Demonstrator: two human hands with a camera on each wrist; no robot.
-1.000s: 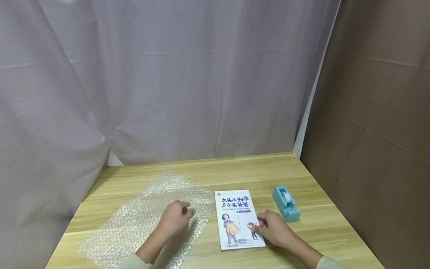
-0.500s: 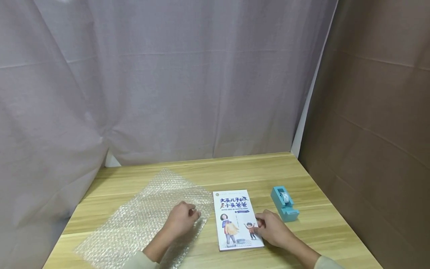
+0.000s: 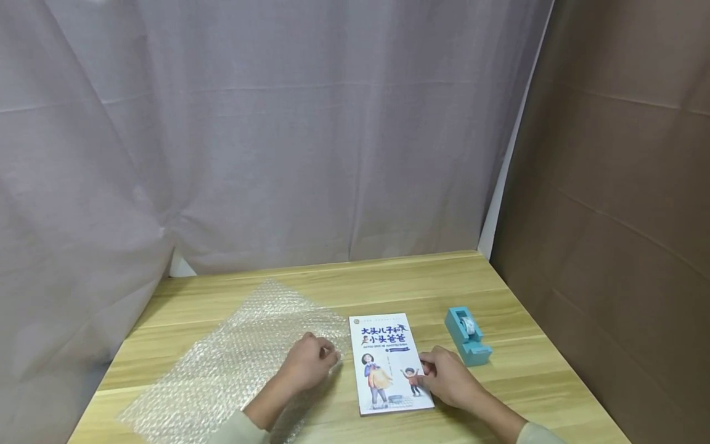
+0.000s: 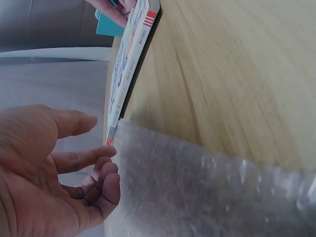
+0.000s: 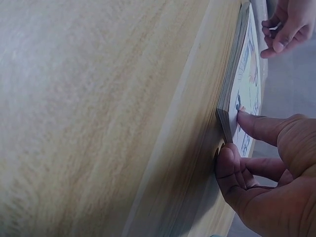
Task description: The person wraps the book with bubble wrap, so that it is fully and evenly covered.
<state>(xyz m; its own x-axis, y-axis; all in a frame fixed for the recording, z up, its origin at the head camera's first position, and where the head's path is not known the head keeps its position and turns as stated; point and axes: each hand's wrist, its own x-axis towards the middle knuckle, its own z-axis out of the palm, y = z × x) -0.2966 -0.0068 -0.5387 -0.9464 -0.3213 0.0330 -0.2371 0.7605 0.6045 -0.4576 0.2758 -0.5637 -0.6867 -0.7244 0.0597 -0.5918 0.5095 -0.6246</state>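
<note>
Clock is from the person's seat, 12 = far edge of the tabletop (image 3: 543, 382).

Step in hand, my read: taking hold of the book (image 3: 383, 364). Right hand (image 3: 450, 377) has it pinched at its 4 o'clock edge, thumb on the front cover, fingers bent in at the page edges. Can't tell from here how far they reach beneath. Left hand (image 3: 308, 364) is at the book's 9 o'clock, just beside it and over the bubble wrap (image 3: 222, 364). Thumb and forefinger moderately apart, other fingers loosely bent, nothing in its grasp that I can see.

Next move, judging by the pose: lifting or sliding the book calls for a firm pinch, and probably the left hand taking the spine side so it doesn't swing.

Book lies cover up near the person. Long axis runs roughly 12 to 6, leaning slightly toward 11; title end points away, so it reads upright from the seat. Spine faces 9. Wrap is flat at 9, one corner by the book's 11 o'clock corner; can't tell if it tucks under. Blue tape dispenser (image 3: 468, 348) sits at 2 o'clock, clear of the right hand.
</note>
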